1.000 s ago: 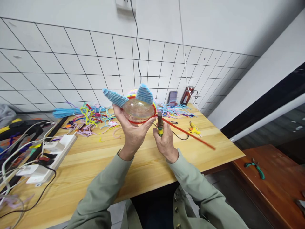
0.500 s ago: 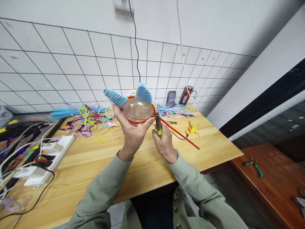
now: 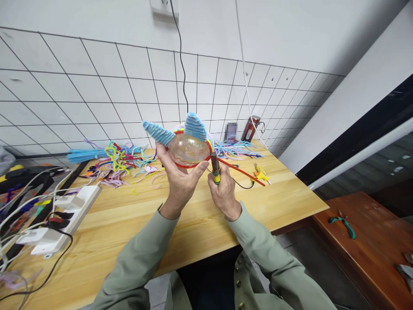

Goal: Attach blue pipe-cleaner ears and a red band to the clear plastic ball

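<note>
Cupping a blue-eared dome (image 3: 189, 150) past the worktop's front edge (image 3: 206, 253), my left hand (image 3: 180, 185) seemingly steadies edging; right hand (image 3: 223, 191) grips a yellow-banded tool (image 3: 215, 165); red pipe cleaner (image 3: 241, 169) probably needs pressing.

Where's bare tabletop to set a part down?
On the table: left, between the power strip and left sleeve; right, between the right sleeve and yellow tool. Crowded: the back, with fuzzy stems on both sides; the left end, with plugs; the middle, with left hand, right hand and clear dome.
</note>
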{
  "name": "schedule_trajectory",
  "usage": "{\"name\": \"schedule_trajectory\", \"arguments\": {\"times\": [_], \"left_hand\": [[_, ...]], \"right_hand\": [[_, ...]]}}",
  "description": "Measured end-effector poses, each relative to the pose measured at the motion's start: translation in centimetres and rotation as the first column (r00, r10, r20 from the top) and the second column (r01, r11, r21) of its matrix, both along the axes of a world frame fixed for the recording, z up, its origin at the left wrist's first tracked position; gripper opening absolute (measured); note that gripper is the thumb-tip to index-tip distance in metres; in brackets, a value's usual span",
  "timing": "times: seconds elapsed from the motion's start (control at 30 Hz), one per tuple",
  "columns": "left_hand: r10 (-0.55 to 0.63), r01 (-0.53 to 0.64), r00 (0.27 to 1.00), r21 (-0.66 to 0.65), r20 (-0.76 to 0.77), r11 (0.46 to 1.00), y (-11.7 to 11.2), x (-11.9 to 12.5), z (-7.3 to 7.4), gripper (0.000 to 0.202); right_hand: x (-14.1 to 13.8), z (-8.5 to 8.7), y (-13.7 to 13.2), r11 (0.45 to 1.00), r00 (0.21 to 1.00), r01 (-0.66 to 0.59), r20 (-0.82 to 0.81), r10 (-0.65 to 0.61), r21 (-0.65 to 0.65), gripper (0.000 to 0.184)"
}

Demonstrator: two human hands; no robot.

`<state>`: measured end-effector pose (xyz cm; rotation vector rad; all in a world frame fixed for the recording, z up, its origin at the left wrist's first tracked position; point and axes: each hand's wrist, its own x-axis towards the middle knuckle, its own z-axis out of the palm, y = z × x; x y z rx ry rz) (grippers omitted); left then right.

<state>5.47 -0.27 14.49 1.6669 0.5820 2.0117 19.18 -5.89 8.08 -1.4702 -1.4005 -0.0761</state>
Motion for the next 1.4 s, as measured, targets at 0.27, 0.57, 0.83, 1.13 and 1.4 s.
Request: {"name": "schedule_trajectory", "arguments": {"times": [0.27, 0.57, 0.83, 1.13, 1.4], "left_hand": [[0.058, -0.059, 0.997, 0.023, 0.052, 0.998, 0.4, 0.2, -0.5, 0.116], [0.021, -0.024, 0.999, 0.051, 0.046, 0.998, 0.3, 0.1, -0.5, 0.113], [-0.016, 0.014, 0.999, 0.087, 0.028, 0.996, 0.0, -0.2, -0.4, 0.117], [-0.036, 0.036, 0.999, 0.043, -0.014, 0.998, 0.1, -0.4, -0.6, 0.121], [-0.068, 0.069, 0.997, 0.070, -0.027, 0.995, 0.4, -0.5, -1.6, 0.114]], "right_hand": [[-0.1, 0.1, -0.2, 0.999, 0.999, -0.033, 0.025, 0.032, 0.037, 0.029], [-0.5, 0.5, -0.1, 0.989, 0.992, -0.068, 0.116, 0.052, 0.132, 0.049], [-0.5, 1.2, -0.4, 0.984, 0.992, -0.026, 0.129, 0.003, 0.175, 0.073], [-0.7, 2.3, -1.2, 0.976, 0.985, -0.013, 0.172, -0.025, 0.216, 0.077], [-0.8, 2.6, -1.5, 0.969, 0.985, -0.003, 0.169, -0.040, 0.248, 0.072]]}}
